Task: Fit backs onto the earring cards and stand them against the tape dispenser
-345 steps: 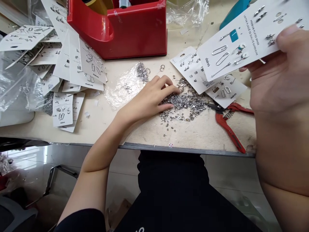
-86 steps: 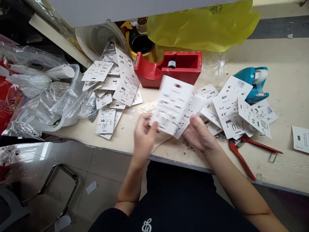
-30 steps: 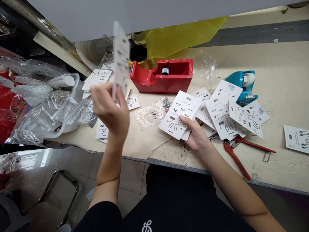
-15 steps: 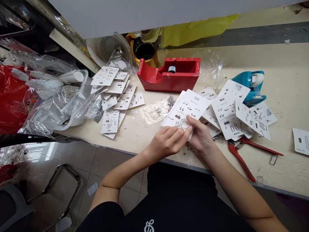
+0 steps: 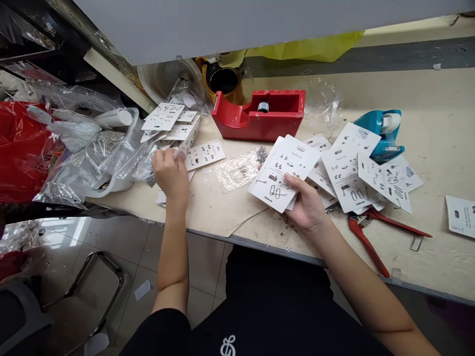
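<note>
In the head view, the right hand (image 5: pixel 308 203) grasps a fan of white cardboard cards with silver jewellery (image 5: pixel 280 170) above the desk (image 5: pixel 438 163); pressed mainly under the thumb, they could slip apart if that hold slackens. The left hand (image 5: pixel 171 173) curls at the end of a white rectangular card (image 5: pixel 206 154); whether it pinches it cannot be told. A hasty tug might snag jewellery or topple the overlapping pile of white cards (image 5: pixel 163 118) just beside.

White jewellery cards (image 5: pixel 293 154): ten at least, overlaps preventing an exact count. One red plastic tape dispenser (image 5: pixel 260 124), one teal plastic tape dispenser (image 5: pixel 386 140), one pair of red-handled pliers (image 5: pixel 365 241).
</note>
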A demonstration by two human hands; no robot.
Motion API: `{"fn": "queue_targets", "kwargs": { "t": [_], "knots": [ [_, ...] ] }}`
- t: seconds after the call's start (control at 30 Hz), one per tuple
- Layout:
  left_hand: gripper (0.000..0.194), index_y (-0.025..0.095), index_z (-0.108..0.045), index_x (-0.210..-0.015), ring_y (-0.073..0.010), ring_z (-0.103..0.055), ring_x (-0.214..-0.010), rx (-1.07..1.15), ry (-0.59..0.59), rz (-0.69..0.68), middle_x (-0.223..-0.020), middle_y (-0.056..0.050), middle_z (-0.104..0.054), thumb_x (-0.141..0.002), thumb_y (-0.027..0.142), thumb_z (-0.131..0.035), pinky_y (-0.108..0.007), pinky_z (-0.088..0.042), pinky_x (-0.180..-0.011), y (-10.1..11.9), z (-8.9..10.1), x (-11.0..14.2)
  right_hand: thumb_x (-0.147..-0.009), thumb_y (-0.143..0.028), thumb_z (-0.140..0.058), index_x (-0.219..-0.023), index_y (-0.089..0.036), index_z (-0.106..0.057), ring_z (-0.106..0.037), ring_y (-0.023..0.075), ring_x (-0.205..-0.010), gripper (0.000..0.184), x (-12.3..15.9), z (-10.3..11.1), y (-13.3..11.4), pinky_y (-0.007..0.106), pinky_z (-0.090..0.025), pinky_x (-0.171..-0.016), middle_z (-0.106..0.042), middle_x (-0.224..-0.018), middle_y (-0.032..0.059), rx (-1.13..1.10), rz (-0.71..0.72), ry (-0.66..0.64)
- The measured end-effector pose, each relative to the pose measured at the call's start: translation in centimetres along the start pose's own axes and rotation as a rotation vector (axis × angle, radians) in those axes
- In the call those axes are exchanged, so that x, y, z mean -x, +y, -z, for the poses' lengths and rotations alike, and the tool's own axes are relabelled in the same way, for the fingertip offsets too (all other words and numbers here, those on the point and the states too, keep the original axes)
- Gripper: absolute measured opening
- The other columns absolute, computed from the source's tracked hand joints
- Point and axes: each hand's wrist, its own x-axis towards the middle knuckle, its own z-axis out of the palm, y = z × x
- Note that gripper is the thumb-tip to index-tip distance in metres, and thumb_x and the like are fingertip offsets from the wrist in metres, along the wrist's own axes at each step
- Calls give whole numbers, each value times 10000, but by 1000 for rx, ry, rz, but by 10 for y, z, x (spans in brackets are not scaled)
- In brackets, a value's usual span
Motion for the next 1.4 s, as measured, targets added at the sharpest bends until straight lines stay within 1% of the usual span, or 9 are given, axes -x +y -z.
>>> {"fn": "queue_targets", "kwargs": {
  "t": [0.13, 0.27, 0.47, 0.63, 0.77, 0.93, 1.1, 1.27, 1.4],
  "knots": [
    [456, 225, -336, -658, -172, -499, -765, 133, 130, 50, -735, -2, -393, -961, 481, -561, -382, -416, -718, 17, 24, -9, -702, -279, -830, -1386, -285, -556, -695, 303, -1182, 737, 0, -2, -2, 470, -619, -1013, -753, -1200, 38, 8, -13, 17],
    [399, 204, -560, -762, -95, -438, -657, 574, -17, -43, -693, 29, -402, -885, 559, -693, -290, -355, -609, 47, 41, -15, -676, -305, -858, -1404, -278, -539, -711, 305, -1139, 796, 4, -3, -3, 459, -647, -951, -747, -1210, 50, 83, -31, 6],
    [302, 228, -690, -1001, -120, -664, -728, 797, -677, -126, -910, -21, -700, -869, 496, -732, -215, -520, -555, 109, 35, -10, -687, -311, -875, -1409, -287, -524, -737, 267, -1058, 803, 7, -5, 1, 417, -653, -896, -748, -1210, 46, 141, -57, -30],
    [97, 181, -724, -924, -104, -690, -808, 752, -915, -273, -934, -8, -753, -879, 261, -694, -195, -538, -661, 157, 23, -7, -733, -520, -841, -1346, -323, -590, -694, 240, -1188, 691, 5, -5, 1, 364, -619, -966, -724, -1280, 11, 123, -6, -116],
    [104, 193, -758, -931, -122, -698, -868, 653, -886, -335, -936, 9, -774, -875, 204, -671, -264, -551, -839, 167, 11, -7, -803, -749, -651, -1300, -293, -645, -577, 267, -1367, 674, 6, 1, -1, 408, -566, -1066, -671, -1382, 34, 106, 19, -199],
    [92, 172, -700, -961, -132, -687, -932, 624, -825, -392, -999, -9, -761, -905, 175, -627, -259, -532, -871, 169, -6, 11, -681, -505, -876, -1219, -255, -669, -729, 270, -1102, 629, 6, 2, -1, 418, -626, -962, -768, -1151, 38, 87, -95, -106],
    [243, 165, -624, -1147, -184, -636, -1131, 618, -673, -485, -1165, -94, -668, -1029, 299, -460, -337, -517, -1005, 161, -13, 21, -631, -355, -892, -1136, -219, -689, -759, 264, -944, 560, 5, -3, -4, 426, -657, -891, -790, -1016, 34, 34, -130, -67],
    [246, 256, -597, -1176, -191, -639, -1128, 581, -447, -255, -1208, -79, -639, -1027, 213, -405, -381, -540, -982, 101, -3, -16, -628, -325, -894, -1274, -255, -633, -747, 293, -1003, 700, 6, 0, -7, 479, -655, -892, -782, -1069, 41, 63, -121, -1],
    [210, 236, -610, -1045, -185, -656, -1013, 421, -309, -64, -1048, -65, -679, -989, 159, -423, -395, -527, -979, 42, 0, -31, -617, -333, -896, -1312, -267, -614, -737, 313, -1053, 753, 5, 1, -9, 496, -649, -917, -771, -1121, 48, 73, -86, 0]
  ]
}}
